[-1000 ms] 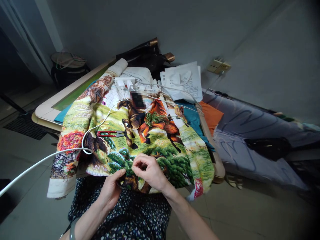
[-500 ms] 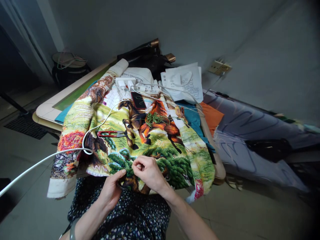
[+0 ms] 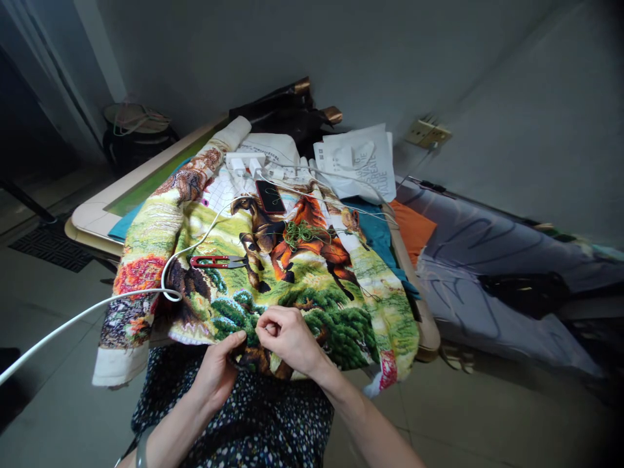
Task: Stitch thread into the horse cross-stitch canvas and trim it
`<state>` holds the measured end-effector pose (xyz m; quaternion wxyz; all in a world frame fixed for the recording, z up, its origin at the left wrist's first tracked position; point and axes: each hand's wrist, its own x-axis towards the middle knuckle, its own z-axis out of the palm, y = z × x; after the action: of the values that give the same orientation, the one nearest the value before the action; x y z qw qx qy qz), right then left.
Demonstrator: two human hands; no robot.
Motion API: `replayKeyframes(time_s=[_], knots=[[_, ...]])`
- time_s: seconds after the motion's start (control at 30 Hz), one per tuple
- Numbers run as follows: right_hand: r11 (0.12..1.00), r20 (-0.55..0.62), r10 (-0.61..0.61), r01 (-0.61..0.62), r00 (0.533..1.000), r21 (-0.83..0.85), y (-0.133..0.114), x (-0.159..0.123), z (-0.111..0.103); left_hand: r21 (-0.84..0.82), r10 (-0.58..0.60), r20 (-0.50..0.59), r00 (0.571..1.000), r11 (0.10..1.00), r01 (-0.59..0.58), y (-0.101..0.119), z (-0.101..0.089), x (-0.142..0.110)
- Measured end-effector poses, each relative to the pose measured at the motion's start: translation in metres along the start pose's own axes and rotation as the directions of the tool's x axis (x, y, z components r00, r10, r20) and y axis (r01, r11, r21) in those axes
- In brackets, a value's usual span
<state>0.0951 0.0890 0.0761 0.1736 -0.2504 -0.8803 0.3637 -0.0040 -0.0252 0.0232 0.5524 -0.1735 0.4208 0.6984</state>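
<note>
A large embroidered cloth [image 3: 312, 286] with running horses and green trees drapes over the table edge and my lap. My left hand [image 3: 219, 370] grips its near edge, thumb on top and the other fingers hidden underneath. Just to the right, my right hand [image 3: 287, 338] is closed in a pinch over the dark green trees; whatever sits between its fingertips is too small to make out. Red-handled thread snips [image 3: 218, 261] lie on the cloth to the left. A tangle of green thread [image 3: 306, 234] rests on the orange horse.
A phone [image 3: 270, 196] and a white power strip [image 3: 245, 159] with plugs lie toward the back. Its white cable [image 3: 88, 315] loops across the cloth's left side. White paper bags [image 3: 358, 159] stand behind at right. Rolled cloth ends [image 3: 141, 266] flank the left side.
My right hand has shifted very slightly toward the left, still pinched. My left hand and the things on the cloth look unchanged.
</note>
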Motion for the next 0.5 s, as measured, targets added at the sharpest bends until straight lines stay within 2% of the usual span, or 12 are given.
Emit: replayKeyframes(time_s=[0.3, 0.5], knots=[[0.999, -0.002, -0.018, 0.018, 1.000, -0.038, -0.0004, 0.0007, 0.0018, 0.006, 0.010, -0.010, 1.000, 1.000, -0.010, 0.0005, 0.0014, -0.0009], [0.975, 0.002, -0.037, 0.036, 0.999, -0.220, -0.0041, -0.0010, 0.0072, 0.017, 0.038, -0.023, 0.999, 0.999, -0.037, -0.0021, -0.0005, 0.0007]])
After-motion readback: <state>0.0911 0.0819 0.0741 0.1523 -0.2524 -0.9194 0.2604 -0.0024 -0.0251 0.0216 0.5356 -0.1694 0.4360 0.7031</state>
